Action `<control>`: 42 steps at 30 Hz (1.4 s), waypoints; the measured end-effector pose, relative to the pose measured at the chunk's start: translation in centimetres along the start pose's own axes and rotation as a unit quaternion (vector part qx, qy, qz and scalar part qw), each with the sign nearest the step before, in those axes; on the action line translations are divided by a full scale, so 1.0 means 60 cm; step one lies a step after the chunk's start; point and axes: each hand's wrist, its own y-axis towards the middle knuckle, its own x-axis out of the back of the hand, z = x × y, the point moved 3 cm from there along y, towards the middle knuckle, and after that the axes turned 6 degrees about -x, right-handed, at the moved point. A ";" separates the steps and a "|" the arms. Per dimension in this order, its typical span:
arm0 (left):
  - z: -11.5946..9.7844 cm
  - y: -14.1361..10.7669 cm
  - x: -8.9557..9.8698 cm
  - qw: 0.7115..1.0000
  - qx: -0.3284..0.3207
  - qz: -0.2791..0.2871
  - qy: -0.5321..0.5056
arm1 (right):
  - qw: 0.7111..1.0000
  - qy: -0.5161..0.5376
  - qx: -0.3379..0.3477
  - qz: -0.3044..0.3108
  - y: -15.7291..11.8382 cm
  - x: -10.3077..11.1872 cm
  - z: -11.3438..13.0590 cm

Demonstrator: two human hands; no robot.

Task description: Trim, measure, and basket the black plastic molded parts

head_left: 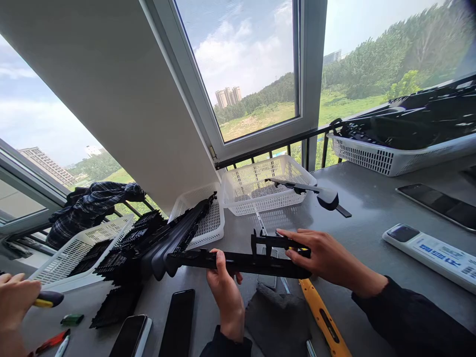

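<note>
My left hand (pixel 227 297) is wrapped round the middle of a long black plastic strip (pixel 280 266), held level above the table. My right hand (pixel 329 258) grips a black caliper (pixel 274 241) above the strip's right half. The caliper's jaws point down at the strip; whether they touch it I cannot tell. Under my hands lie a dark grey cloth (pixel 278 315) and a yellow tool (pixel 323 317). Left of the strip rests a stack of long black parts (pixel 173 243).
White baskets (pixel 267 203) stand along the window, one at right full of black parts (pixel 409 126). Several phones (pixel 177 322) lie on the grey table (pixel 364 213). A long white part (pixel 310 188) overhangs a basket. At left, another person's hand (pixel 17 302) holds a yellow-and-black handle (pixel 48 299).
</note>
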 end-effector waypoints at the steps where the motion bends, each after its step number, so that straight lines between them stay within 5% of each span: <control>1: 0.000 0.000 0.000 1.000 0.002 -0.003 -0.001 | 1.000 0.000 -0.001 0.001 0.000 0.000 0.000; 11: 0.007 -0.003 0.000 0.998 0.046 0.033 -0.030 | 1.000 0.016 0.003 -0.018 0.000 -0.003 0.006; 17: 0.021 -0.035 -0.020 0.973 0.101 0.208 -0.015 | 0.999 0.024 0.016 -0.043 0.000 -0.005 0.007; 21: 0.034 -0.052 -0.029 0.956 0.123 0.268 0.005 | 0.999 0.023 0.015 -0.044 0.000 -0.007 0.007; 42: 0.030 -0.048 -0.035 0.961 0.089 0.263 0.007 | 0.999 0.033 -0.006 -0.016 0.002 -0.007 0.013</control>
